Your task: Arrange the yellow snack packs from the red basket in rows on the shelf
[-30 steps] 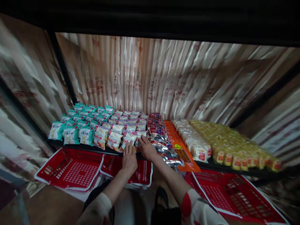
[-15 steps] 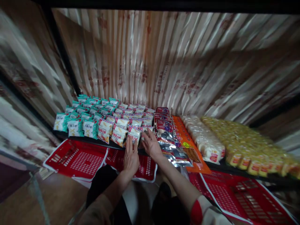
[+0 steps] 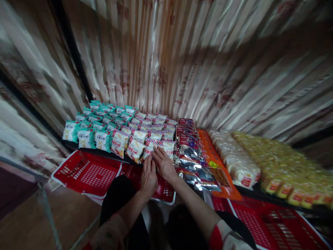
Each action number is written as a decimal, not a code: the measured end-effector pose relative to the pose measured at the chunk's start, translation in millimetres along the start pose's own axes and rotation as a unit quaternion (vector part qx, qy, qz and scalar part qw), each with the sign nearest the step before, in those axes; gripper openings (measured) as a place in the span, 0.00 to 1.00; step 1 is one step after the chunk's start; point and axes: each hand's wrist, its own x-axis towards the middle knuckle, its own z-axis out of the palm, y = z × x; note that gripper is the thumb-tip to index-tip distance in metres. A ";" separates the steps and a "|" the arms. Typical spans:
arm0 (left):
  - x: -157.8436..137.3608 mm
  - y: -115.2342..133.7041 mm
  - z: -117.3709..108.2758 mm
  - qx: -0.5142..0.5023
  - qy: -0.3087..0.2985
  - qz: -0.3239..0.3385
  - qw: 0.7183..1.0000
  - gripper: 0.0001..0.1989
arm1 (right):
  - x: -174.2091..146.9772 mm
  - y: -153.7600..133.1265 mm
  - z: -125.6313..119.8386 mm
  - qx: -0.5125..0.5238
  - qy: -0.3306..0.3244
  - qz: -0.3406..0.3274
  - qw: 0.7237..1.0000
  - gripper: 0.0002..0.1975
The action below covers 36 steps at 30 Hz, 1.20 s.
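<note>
White snack bags (image 3: 135, 148) with striped top edges and orange print stand in rows on a low black shelf. My left hand (image 3: 149, 177) is at the lower front of one front-row snack bag (image 3: 151, 145), its fingers stretched upward. Against the right side of that same bag rests my right hand (image 3: 164, 165), fingers extended and partly covering it. Neither hand is wrapped around a bag. The fingertips overlap the bag's lower part, so exact contact there is hidden. Just right of my right hand stands another striped bag (image 3: 169, 147).
Teal-and-white bags (image 3: 85, 138) stand at the left. To the right lie dark red and silver packets (image 3: 188, 140), an orange package (image 3: 212, 156), white-wrapped packs (image 3: 234, 159) and yellow packs (image 3: 283, 166). Red baskets (image 3: 91, 173) sit below the shelf edge; a curtain (image 3: 166, 69) hangs behind.
My right hand has moved left, from the neighbouring bag to the one by my left hand. My left hand has dropped slightly. The camera view has shifted.
</note>
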 end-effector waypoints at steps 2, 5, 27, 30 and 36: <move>0.0 -0.1 3.0 -0.005 0.010 0.005 1.000 0.22 | 0.5 -0.9 3.0 0.005 -0.002 0.008 1.000 0.22; 0.0 0.8 -1.7 -0.026 0.028 0.005 0.999 0.23 | 2.0 0.3 6.2 0.021 0.010 0.018 1.000 0.24; 25.9 -52.3 -35.0 -0.075 0.170 -0.213 0.959 0.15 | -12.8 -30.3 23.1 -0.011 0.014 -0.005 1.000 0.23; 32.7 -56.0 -32.6 -0.061 0.181 -0.195 0.962 0.13 | -13.8 -29.3 24.6 -0.007 0.015 -0.011 1.000 0.23; 42.7 -60.6 -25.9 -0.079 0.171 -0.188 0.964 0.11 | -13.4 -30.2 27.1 -0.024 0.003 -0.005 1.000 0.23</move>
